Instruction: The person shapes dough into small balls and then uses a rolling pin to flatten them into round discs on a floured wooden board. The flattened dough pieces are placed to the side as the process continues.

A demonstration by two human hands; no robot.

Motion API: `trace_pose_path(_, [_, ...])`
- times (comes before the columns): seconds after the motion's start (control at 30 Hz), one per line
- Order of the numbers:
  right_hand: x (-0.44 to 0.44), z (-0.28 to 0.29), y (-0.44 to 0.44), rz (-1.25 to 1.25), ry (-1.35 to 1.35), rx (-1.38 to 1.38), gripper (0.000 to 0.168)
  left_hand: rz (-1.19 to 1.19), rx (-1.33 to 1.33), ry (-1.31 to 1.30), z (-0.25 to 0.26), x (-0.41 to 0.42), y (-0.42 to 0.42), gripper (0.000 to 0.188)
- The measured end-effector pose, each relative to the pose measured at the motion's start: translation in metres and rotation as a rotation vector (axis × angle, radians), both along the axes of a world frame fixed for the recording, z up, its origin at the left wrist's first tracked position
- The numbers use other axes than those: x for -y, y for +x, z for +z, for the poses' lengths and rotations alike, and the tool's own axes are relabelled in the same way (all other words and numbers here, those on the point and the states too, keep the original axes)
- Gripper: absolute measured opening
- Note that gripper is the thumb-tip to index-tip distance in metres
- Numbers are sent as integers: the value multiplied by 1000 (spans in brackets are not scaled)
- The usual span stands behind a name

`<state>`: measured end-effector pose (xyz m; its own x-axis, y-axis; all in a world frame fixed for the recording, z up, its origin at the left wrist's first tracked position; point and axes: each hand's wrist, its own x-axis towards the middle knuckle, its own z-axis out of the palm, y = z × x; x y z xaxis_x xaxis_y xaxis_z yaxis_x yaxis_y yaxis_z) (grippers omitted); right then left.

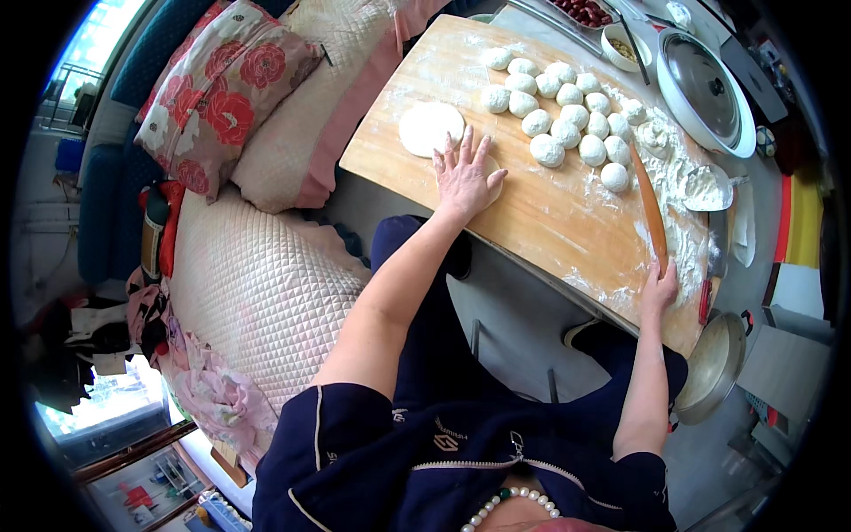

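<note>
My left hand (465, 176) lies palm down with spread fingers on a small flattened dough disc (494, 189), which it mostly covers. Its fingertips reach the lower edge of a wider rolled dough round (429, 130). Around one end of a tapered wooden rolling pin (646, 196), my right hand (659, 287) is closed near the right side of the wooden board (532, 213). The pin's far end points at a cluster of floured dough balls (565, 133). Loose flour (671, 193) is spread beside the pin.
A flour scoop (708, 189) and a red-handled tool (705, 302) sit at the board's right edge. Beyond are a lidded white pan (705, 86), a small bowl (625, 50) and a tray of dark red pieces (585, 12). A round metal pan (711, 372) is lower right; a quilted bed (259, 286) is left.
</note>
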<state>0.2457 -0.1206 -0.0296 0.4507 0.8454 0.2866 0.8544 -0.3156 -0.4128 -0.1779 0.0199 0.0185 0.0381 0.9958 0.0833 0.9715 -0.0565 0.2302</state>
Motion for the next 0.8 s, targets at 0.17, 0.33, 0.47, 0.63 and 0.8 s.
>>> trace_pose_path(0.17, [-1,-2,2,-9,-27,6,35,-8,-59,-47,-10,-28,-26,69])
trace_pose_path(0.33, [0,-4,1,-9,12,38,35,-54,-93,-59,-15,-82,-72,67])
trace_pose_path(0.47, [0,-6,3,-7,29,35,36,-97,-96,-37,-18,-127,-88,66])
trace_pose_path(0.63, [1,0,-1,5,44,-35,34,-207,-168,155,-23,-170,-59,60])
trace_pose_path(0.8, [2,9,-6,-34,-3,-25,31,-238,240,187,-22,-131,24,48])
